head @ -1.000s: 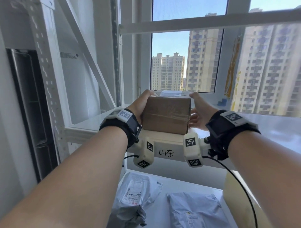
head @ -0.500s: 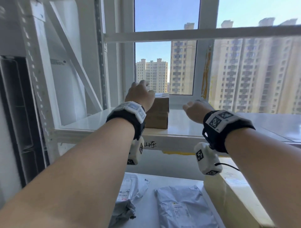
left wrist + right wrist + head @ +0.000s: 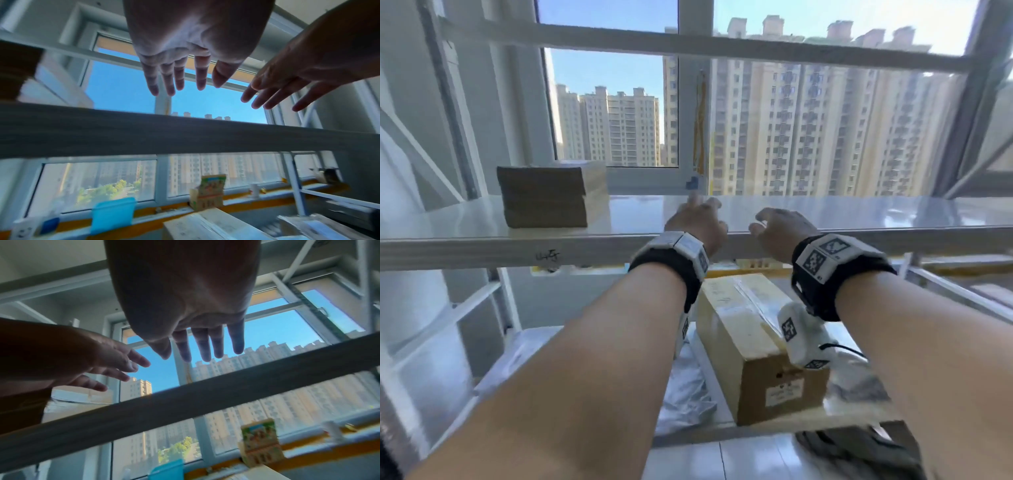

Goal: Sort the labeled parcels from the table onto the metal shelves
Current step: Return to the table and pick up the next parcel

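A brown cardboard parcel (image 3: 544,197) stands alone on the white metal shelf (image 3: 825,214), at its left. My left hand (image 3: 698,219) and right hand (image 3: 777,226) hover empty over the shelf's front edge, well to the right of that parcel. Both hands show straight, spread fingers (image 3: 174,81) (image 3: 205,345) in the wrist views, holding nothing. A longer cardboard box (image 3: 753,339) with a label lies on the table below, between my forearms. Grey plastic mailers (image 3: 685,394) lie beside it.
The shelf's front beam (image 3: 482,248) carries handwritten characters. An upper rail (image 3: 688,42) crosses above. Slanted braces and uprights (image 3: 452,102) stand at the left; a window with tower blocks is behind. A colourful carton (image 3: 207,193) sits on the window sill.
Both hands let go of the brown parcel on the shelf and drew back to the right. The view swung right, so the parcel now appears far left.
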Tool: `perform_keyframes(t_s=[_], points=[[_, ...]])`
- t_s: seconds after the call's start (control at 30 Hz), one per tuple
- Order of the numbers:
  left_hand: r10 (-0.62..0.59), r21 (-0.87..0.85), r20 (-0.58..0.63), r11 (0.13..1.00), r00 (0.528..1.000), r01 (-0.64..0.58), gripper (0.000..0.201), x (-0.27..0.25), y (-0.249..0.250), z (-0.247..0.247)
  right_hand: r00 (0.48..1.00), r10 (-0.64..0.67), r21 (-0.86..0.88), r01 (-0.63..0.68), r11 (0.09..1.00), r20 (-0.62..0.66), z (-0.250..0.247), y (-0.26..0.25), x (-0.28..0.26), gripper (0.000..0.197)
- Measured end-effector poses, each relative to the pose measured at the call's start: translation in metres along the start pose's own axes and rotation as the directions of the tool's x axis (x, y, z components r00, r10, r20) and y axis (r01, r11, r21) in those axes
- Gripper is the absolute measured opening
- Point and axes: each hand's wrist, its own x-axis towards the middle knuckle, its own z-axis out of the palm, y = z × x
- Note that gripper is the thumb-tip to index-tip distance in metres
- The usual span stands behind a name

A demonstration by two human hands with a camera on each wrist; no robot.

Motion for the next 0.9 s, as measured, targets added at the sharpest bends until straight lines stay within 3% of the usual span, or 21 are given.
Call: perform_keyframes(t_s=[0.1,0.27,0.53,0.67,0.9], points=[[0.069,-0.015,0.063,0.998,0.996,-0.068,0.046,-0.019,0.061,0.038,0.998,0.061,-0.022,-0.06,0.998,0.021,-0.005,0.065,-0.029,0.034],[0.162,-0.072,0.154,0.986,0.975,-0.152,0.046,-0.055,0.151,0.101,0.97,0.229,-0.082,-0.222,0.972,0.077,-0.012,0.172,-0.078,0.046],[0.268,-0.136,0.342,0.962,0.901,-0.235,0.046,-0.095,0.269,0.186,0.91,0.411,-0.05,-0.409,0.911,0.061,-0.007,0.308,-0.146,0.042],[0.266,-0.161,0.395,0.962,0.879,-0.219,0.047,-0.095,0.319,0.229,0.869,0.493,-0.048,-0.491,0.87,0.042,-0.005,0.368,-0.157,0.037],[0.359,-0.212,0.517,0.933,0.777,-0.29,0.054,-0.071,0.405,0.316,0.796,0.604,-0.073,-0.6,0.797,0.038,0.001,0.473,-0.139,0.035]])
